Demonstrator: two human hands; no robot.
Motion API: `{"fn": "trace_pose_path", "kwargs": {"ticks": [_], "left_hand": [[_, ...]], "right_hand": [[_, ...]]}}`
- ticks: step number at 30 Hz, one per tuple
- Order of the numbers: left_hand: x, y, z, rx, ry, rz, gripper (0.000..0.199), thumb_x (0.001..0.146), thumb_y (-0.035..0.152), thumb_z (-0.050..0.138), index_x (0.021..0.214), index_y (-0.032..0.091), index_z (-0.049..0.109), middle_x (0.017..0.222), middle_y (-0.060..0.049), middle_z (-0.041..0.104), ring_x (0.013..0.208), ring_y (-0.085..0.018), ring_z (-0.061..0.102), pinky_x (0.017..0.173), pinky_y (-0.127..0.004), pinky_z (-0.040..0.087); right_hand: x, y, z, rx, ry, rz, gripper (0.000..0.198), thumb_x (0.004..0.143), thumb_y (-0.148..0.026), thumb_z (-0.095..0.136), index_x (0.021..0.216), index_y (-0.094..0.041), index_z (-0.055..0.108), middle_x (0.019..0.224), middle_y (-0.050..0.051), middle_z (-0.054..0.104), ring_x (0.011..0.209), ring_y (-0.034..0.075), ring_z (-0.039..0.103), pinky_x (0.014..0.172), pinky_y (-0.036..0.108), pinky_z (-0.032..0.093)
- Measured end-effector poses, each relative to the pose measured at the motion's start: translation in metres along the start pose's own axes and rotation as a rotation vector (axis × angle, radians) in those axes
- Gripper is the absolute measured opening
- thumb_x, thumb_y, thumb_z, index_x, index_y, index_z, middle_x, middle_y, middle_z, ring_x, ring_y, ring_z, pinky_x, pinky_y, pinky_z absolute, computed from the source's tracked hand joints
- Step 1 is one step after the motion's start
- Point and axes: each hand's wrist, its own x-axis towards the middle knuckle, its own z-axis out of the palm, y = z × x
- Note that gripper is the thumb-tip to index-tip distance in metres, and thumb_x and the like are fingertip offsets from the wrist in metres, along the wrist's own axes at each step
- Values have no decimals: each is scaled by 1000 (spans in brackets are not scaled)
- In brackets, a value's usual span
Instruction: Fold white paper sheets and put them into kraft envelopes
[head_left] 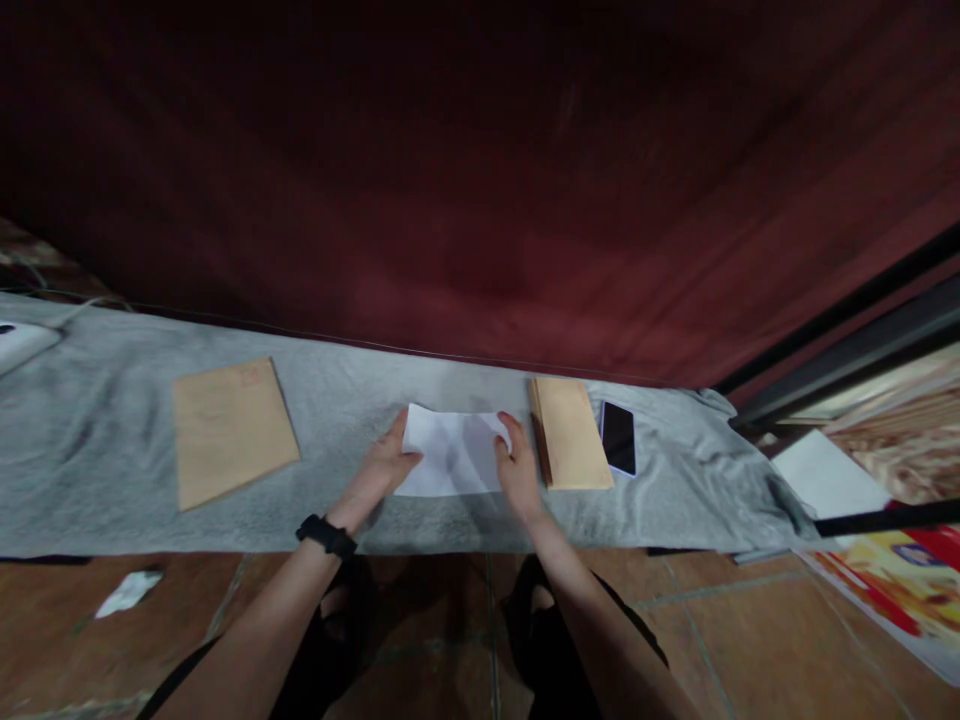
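Observation:
Between my hands is a white sheet of paper (454, 455), apparently folded, low over the grey cloth. My left hand (388, 460) grips its left edge, thumb on top and fingers partly hidden underneath. At the opposite edge, my right hand (519, 468) holds the paper the same way, with the thumb on the near face. Just right of that hand lies a stack of brown envelopes (576, 435). Farther left, another brown envelope (232, 430), or a small pile of them, rests at a slant with a faint reddish mark near its top corner.
A phone (619, 438) with a dark screen lies beside the right stack. The grey cloth (345, 380) covers a long narrow surface against a dark red hanging (480, 230). A white object (26, 343) sits at the far left. Crumpled paper (129, 593) is on the tiled floor.

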Motion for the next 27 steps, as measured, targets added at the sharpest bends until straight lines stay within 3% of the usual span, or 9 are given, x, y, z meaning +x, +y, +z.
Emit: {"fn": "trace_pose_path", "kwargs": {"ticks": [4, 8, 10, 12, 13, 16, 20, 23, 27], "left_hand": [[-5, 4, -3, 146, -112, 16, 81, 70, 13, 61, 148, 16, 42, 111, -9, 74, 103, -28, 70, 95, -41, 53], [-11, 13, -4, 323, -63, -21, 81, 76, 15, 60, 152, 10, 34, 118, -16, 71, 106, -31, 69, 95, -43, 52], [-17, 19, 4, 437, 47, 50, 74, 84, 19, 56, 153, 8, 34, 128, -21, 65, 116, -33, 65, 100, -45, 49], [-24, 26, 20, 516, 145, 217, 64, 92, 25, 47, 153, 10, 34, 141, -22, 56, 132, -33, 54, 111, -47, 41], [-28, 30, 31, 517, 134, 303, 60, 95, 28, 42, 153, 11, 36, 148, -21, 52, 139, -31, 47, 115, -46, 37], [-35, 35, 64, 537, -67, 460, 57, 99, 35, 37, 151, 12, 40, 156, -16, 45, 149, -28, 34, 122, -48, 27], [-33, 32, 88, 610, -89, 402, 60, 101, 40, 31, 153, 10, 39, 158, -17, 42, 151, -27, 29, 125, -48, 19], [-28, 28, 88, 646, -58, 370, 62, 101, 41, 31, 154, 10, 36, 159, -15, 40, 152, -25, 27, 126, -48, 16], [-27, 22, 82, 687, -13, 389, 64, 100, 41, 32, 153, 7, 37, 160, -17, 36, 153, -26, 24, 126, -47, 12]], "right_hand": [[-14, -14, 18, -382, -255, -237, 47, 103, -28, 39, 147, -16, 50, 157, 10, 45, 146, 20, 40, 121, 39, 32], [-22, -16, 27, -614, -325, -295, 51, 105, -35, 41, 151, -14, 44, 160, 10, 38, 149, 25, 35, 124, 47, 25], [-23, -15, 27, -646, -328, -292, 52, 106, -36, 39, 153, -14, 40, 160, 10, 37, 149, 25, 34, 124, 47, 25], [-22, -15, 25, -658, -337, -293, 53, 107, -35, 37, 155, -14, 37, 161, 9, 35, 150, 25, 33, 124, 47, 25], [-22, -15, 24, -661, -349, -298, 53, 106, -34, 37, 155, -15, 36, 161, 9, 35, 150, 24, 33, 124, 46, 25], [-22, -13, 21, -679, -413, -332, 56, 103, -31, 43, 156, -16, 34, 163, 9, 32, 151, 25, 30, 125, 46, 22], [-20, -11, 20, -716, -426, -339, 60, 101, -25, 44, 158, -16, 28, 164, 11, 27, 152, 27, 27, 125, 48, 21], [-18, -9, 21, -721, -393, -319, 60, 102, -23, 39, 159, -14, 24, 165, 12, 26, 152, 27, 26, 124, 48, 22], [-15, -3, 18, -725, -345, -274, 54, 104, -23, 34, 157, -12, 32, 162, 14, 32, 151, 27, 29, 123, 47, 23]]}}
